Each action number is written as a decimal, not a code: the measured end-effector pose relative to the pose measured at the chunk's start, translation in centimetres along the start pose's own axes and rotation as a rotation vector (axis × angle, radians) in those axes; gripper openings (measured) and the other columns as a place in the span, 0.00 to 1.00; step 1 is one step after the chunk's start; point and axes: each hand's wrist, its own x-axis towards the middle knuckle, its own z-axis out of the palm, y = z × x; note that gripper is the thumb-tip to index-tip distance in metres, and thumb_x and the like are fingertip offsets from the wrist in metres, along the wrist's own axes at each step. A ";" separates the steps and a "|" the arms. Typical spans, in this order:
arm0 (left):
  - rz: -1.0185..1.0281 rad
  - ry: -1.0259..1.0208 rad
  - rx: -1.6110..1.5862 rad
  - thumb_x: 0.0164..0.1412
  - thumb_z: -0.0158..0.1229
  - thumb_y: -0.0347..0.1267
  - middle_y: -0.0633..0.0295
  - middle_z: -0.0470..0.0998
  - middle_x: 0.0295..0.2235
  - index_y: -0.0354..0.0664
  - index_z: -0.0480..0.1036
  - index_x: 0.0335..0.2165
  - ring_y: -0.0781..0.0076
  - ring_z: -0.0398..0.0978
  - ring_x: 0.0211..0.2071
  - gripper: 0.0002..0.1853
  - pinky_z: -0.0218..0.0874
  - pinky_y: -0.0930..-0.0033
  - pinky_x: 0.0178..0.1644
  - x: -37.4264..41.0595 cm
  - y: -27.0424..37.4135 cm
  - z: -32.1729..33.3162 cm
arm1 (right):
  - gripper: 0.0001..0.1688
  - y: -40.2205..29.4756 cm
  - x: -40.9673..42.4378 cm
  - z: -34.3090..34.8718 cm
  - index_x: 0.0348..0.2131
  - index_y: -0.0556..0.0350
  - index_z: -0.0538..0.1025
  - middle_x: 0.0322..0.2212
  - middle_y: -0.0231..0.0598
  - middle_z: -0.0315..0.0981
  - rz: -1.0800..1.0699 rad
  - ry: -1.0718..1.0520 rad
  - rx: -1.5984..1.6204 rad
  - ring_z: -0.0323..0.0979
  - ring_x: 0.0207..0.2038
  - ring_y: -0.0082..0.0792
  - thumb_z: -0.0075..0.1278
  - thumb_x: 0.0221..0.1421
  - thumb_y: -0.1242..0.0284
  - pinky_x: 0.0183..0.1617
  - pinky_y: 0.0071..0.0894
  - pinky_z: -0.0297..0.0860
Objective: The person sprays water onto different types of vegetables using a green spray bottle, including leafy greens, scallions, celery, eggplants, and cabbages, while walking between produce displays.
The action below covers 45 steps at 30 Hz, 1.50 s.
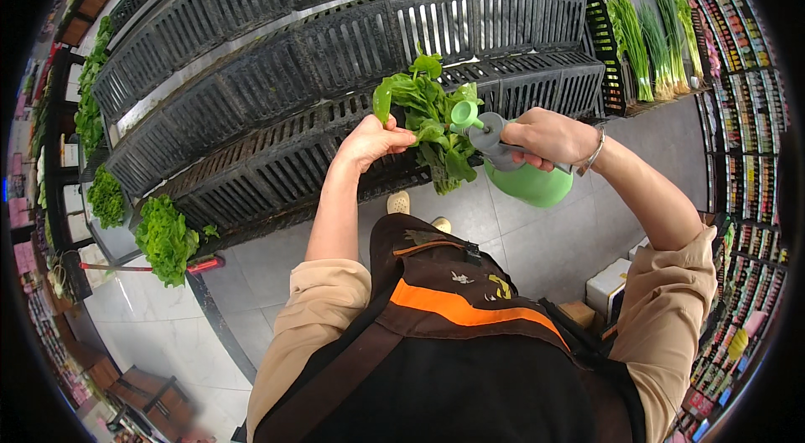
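Leaves at the left side of a bunch of leafy greens are between the thumb and fingers of my left hand. The bunch lies at the front edge of a black slatted display rack, its stem end hanging over the rim. My right hand grips the grey handle of a pump spray bottle with a green tank. Its green pump knob and grey top are beside the right side of the greens, covering some leaves. A bracelet circles my right wrist.
Lettuce sits at the rack's left end, near a red-ended pole. Green onions stand in a crate at the upper right. A white foam box and a cardboard box are on the floor at lower right, beside packed shelves.
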 end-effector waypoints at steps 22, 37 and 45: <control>0.735 0.305 0.704 0.46 0.50 0.20 0.69 0.53 0.17 0.45 0.73 0.43 0.79 0.55 0.19 0.22 0.57 0.76 0.30 -2.3 3.1 4.2 | 0.23 3.4 -4.1 2.6 0.22 0.66 0.71 0.13 0.37 0.64 -0.022 0.143 0.148 0.64 0.16 0.26 0.34 0.55 0.63 0.22 0.28 0.63; 0.502 0.143 0.994 0.44 0.59 0.27 0.56 0.69 0.19 0.36 0.68 0.25 0.56 0.71 0.24 0.08 0.63 0.61 0.31 0.2 2.5 5.1 | 0.22 7.2 -7.6 6.8 0.23 0.67 0.72 0.12 0.31 0.60 -0.007 0.282 0.657 0.58 0.15 0.21 0.39 0.54 0.63 0.20 0.24 0.57; 0.708 0.211 1.349 0.44 0.53 0.22 0.47 0.73 0.22 0.33 0.65 0.25 0.46 0.73 0.28 0.06 0.67 0.53 0.33 0.0 2.3 5.9 | 0.21 6.9 -7.3 7.3 0.23 0.66 0.71 0.11 0.30 0.60 -0.017 0.318 0.651 0.57 0.14 0.20 0.40 0.54 0.63 0.20 0.24 0.56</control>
